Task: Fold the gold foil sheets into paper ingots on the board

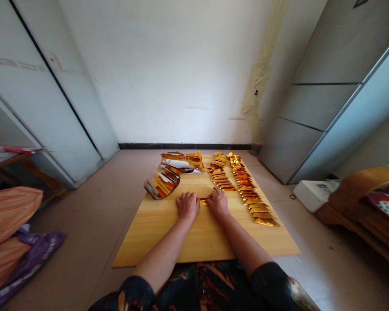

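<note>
Between my two hands lies a small folded piece of gold foil paper (pixel 203 202), low against the wooden board (pixel 162 231). My left hand (pixel 187 204) is closed with its fingers at the left end of the piece. At the right end, the fingers of my right hand (pixel 218 202) pinch it. A curled stack of gold foil sheets (pixel 166 185) lies beyond my left hand. To the right stand two rows of folded gold foil pieces: a shorter row (pixel 219 172) and a longer row (pixel 251 190) along the board's right side.
More foil sheets and a white wrapper (pixel 178 163) lie at the board's far left. The wall (pixel 168 86) is straight ahead, a grey refrigerator (pixel 307 99) at right. A white box (pixel 314 195) and wooden furniture (pixel 346 216) stand right; orange (pixel 11 216) and purple bags (pixel 45 248) lie left.
</note>
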`<state>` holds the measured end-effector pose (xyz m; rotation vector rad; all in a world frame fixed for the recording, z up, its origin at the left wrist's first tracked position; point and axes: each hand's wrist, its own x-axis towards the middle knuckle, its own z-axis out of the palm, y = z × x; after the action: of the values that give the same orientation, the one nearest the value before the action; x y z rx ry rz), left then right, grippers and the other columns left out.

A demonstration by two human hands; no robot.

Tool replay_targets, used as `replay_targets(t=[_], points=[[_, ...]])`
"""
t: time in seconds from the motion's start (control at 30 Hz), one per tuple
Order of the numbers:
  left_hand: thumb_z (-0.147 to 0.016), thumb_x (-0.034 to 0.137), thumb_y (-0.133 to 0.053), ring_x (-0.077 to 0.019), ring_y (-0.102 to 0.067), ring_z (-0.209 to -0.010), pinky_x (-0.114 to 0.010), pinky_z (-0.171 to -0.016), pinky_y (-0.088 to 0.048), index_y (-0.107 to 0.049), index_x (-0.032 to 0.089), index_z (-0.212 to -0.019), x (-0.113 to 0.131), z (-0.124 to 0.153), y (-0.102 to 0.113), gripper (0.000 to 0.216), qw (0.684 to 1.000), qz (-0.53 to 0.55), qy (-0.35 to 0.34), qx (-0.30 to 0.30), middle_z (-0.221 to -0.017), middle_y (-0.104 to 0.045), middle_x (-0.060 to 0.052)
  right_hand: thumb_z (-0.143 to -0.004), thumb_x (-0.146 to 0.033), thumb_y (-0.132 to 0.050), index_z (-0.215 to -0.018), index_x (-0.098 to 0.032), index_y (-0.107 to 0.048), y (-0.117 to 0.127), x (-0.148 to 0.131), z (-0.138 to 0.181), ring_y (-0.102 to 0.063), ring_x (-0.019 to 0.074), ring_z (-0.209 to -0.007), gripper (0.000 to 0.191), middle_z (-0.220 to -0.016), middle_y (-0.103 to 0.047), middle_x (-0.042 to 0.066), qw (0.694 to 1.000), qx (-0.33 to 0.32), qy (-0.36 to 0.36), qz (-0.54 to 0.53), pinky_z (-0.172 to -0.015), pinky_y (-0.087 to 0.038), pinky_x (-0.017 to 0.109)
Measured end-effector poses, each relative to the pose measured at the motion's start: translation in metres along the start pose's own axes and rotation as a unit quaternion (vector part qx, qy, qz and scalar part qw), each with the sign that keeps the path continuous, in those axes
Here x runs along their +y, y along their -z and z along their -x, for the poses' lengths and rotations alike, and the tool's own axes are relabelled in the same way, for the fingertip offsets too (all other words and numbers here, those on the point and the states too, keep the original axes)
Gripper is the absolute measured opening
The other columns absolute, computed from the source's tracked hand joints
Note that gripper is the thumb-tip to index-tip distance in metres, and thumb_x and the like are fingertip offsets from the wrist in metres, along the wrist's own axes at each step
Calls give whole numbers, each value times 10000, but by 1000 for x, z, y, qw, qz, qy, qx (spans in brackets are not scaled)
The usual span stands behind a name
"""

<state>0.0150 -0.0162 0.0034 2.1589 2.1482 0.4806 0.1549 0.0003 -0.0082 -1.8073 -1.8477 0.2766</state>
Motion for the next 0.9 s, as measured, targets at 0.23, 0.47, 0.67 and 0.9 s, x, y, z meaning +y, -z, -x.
replay_targets(t=[0.23,0.47,0.67,0.9], points=[[-851,308,-509,-231,-475,-1017,-384,-865,-299,-609,231,-913,0,1,3,141,1000,3,7,-6,-1009,-612,-61,-772,-234,-565,-791,-223,-695,5,-6,-7,-479,224,-1091,132,-1172,-587,47,997,-45,-23,53,-819,-365,304],[-854,298,-501,-231,-484,-1012,-383,-856,-294,-603,229,-908,3,0,6,135,1000,11,12,-10,-1006,-616,-58,-767,-212,-571,-785,-205,-635,5,-9,-5,-479,191,-989,67,-1008,-601,38,996,-47,-44,56,-752,-330,270],[-864,282,-476,-233,-484,-1017,-390,-855,-293,-606,224,-902,4,0,6,147,1000,8,10,-11,-1023,-624,-61,-762,-191,-566,-773,-208,-629,7,-12,-2,-483,200,-985,67,-1010,-600,41,997,-32,-36,53,-758,-332,282],[-834,310,-536,-222,-491,-1007,-372,-856,-292,-595,232,-901,1,4,6,119,1000,30,0,0,-988,-623,-45,-756,-238,-590,-894,-252,-655,5,3,1,-480,208,-1086,153,-1209,-556,32,999,-16,40,25,-879,-342,325]])
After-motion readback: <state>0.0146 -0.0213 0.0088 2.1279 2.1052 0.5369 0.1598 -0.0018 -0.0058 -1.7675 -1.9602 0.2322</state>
